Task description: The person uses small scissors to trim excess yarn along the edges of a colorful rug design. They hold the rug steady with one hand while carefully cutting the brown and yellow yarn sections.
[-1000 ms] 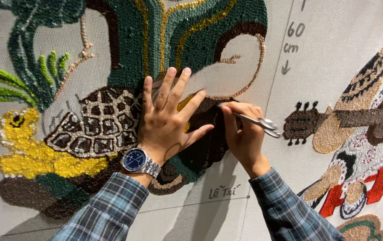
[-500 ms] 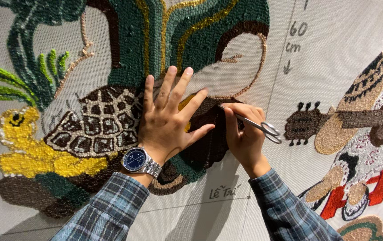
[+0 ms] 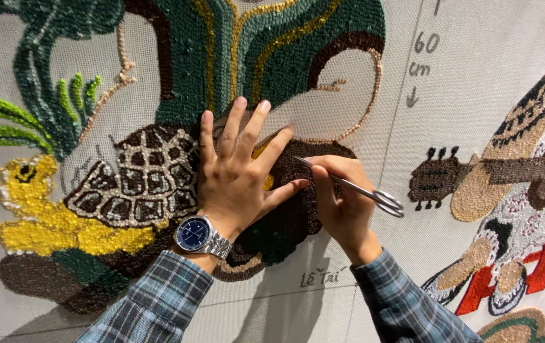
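Pale woven backing cloth (image 3: 476, 76) fills the whole view like a wall, lit evenly and warmly from the front. Soft shadows fall low at centre. Thin pencil guide lines (image 3: 272, 295) cross its bare lower part.

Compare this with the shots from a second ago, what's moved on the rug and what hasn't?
Very little. The right hand has tilted the scissors slightly, handles dipping lower toward the right, tips kept at the dark brown tufted patch. The left hand stays spread flat on the tufted rug, fingers fanned beside the turtle shell. Nothing was picked up or released.
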